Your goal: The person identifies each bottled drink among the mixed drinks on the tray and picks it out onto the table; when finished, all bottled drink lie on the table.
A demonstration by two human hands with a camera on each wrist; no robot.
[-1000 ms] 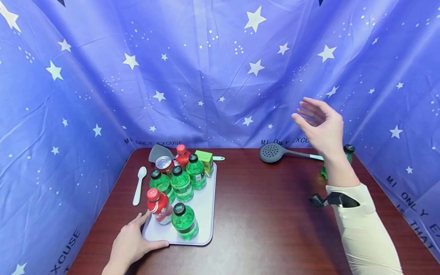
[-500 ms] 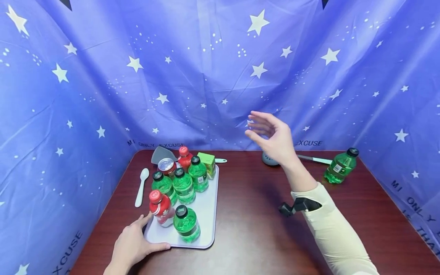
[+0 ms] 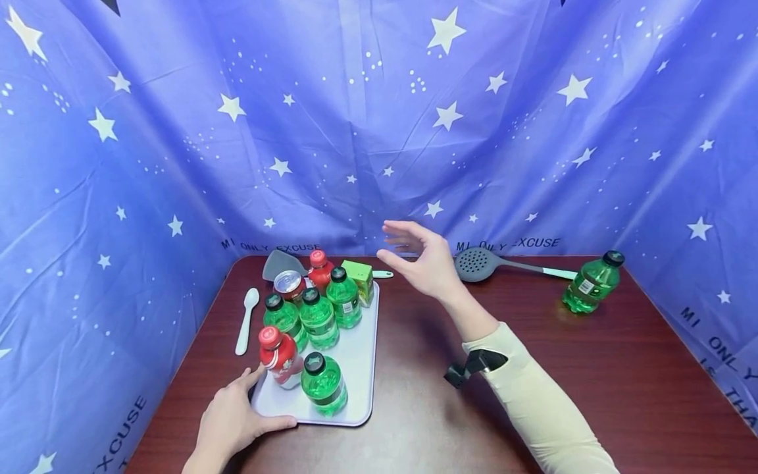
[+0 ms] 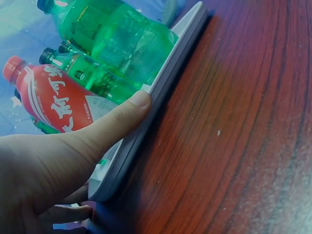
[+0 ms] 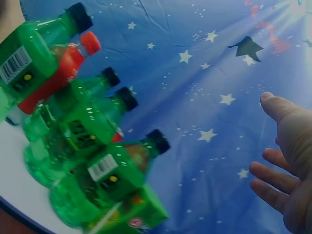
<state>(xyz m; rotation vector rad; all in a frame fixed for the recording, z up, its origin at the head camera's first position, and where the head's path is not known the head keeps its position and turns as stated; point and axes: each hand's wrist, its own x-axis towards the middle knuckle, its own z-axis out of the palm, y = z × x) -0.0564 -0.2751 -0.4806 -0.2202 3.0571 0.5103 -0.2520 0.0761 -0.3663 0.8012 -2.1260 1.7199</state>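
Note:
A pale tray [image 3: 349, 422] stands on the table's left half. My left hand [image 3: 229, 416] holds its near left corner, thumb along the front rim and fingers at the left side. Close to that hand, a red-labelled bottle [image 3: 280, 359] and a green bottle [image 3: 324, 385] stand on the tray. Behind them are several more green bottles [image 3: 320, 320], a can [image 3: 289, 286], another red bottle [image 3: 320, 270] and a green carton [image 3: 358, 280]. My right hand [image 3: 428, 264], fingers spread and holding nothing, hovers right of the carton.
A slotted turner [image 3: 476, 264] lies at the back of the table, with a green bottle [image 3: 592, 284] upright near its handle at the right. Left of the tray is a white spoon [image 3: 246, 322]. A grey spatula [image 3: 281, 264] lies behind the can. Starry blue cloth [image 3: 379, 131] surrounds the table.
My right hand has moved left and lower, from near the right-hand green bottle toward the tray, uncovering that bottle and the slotted turner. My left hand has stayed at the tray corner.

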